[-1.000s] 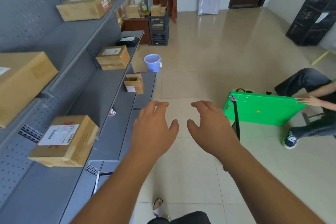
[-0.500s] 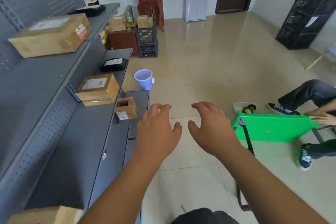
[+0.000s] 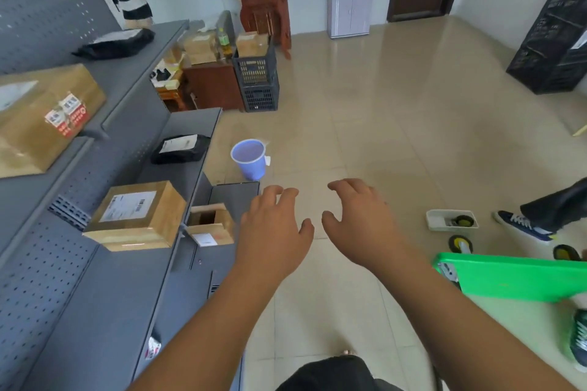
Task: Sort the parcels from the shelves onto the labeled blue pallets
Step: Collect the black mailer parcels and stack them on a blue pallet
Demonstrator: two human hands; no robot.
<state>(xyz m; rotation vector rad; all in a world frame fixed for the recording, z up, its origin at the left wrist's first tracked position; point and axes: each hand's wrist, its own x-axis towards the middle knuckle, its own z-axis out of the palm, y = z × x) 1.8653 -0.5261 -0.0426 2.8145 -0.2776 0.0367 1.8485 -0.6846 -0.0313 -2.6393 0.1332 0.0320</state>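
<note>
Moving forward along the shelving [image 3: 104,311] since a moment ago, the left hand [image 3: 273,232] and right hand [image 3: 362,225] are hovering side by side above the floor, fingers loosely curled, gripping nothing. Just left, a labelled cardboard parcel [image 3: 136,216] is sitting on a shelf, a small open box [image 3: 211,225] beside it. Farther along, a black bagged parcel [image 3: 181,147] is lying on the shelf, near a blue bucket [image 3: 248,159].
</note>
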